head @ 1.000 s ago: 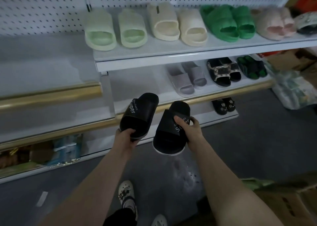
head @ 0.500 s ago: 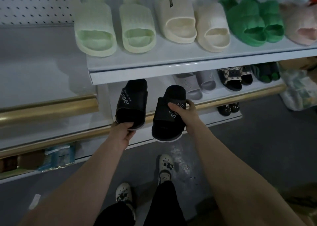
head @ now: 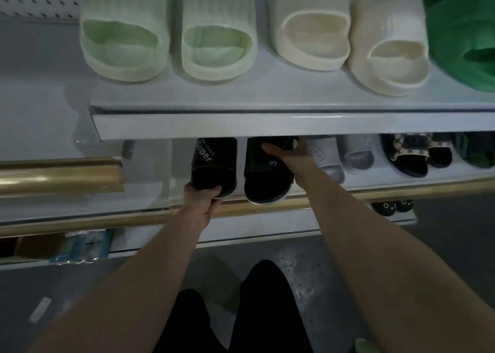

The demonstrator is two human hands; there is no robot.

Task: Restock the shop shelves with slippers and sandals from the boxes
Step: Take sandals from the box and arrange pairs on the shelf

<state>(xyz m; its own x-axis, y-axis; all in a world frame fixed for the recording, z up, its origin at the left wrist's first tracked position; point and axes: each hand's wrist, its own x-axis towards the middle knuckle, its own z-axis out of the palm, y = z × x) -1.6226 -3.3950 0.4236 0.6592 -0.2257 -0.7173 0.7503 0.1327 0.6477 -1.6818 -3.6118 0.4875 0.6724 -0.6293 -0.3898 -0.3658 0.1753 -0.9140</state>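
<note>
The left black slipper [head: 214, 165] and right black slipper [head: 265, 176] sit side by side at the middle shelf [head: 359, 180], toes under the top shelf [head: 267, 125]; the left hand [head: 202, 200] grips the first's heel; the right hand [head: 289, 151] curls over the second's strap; grey slippers [head: 325, 157] at three o'clock; green slippers [head: 168, 31] at twelve.

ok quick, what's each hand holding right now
Left hand grips the heel of the black Super slipper.
Right hand grips the strap of the other black slipper.
</note>
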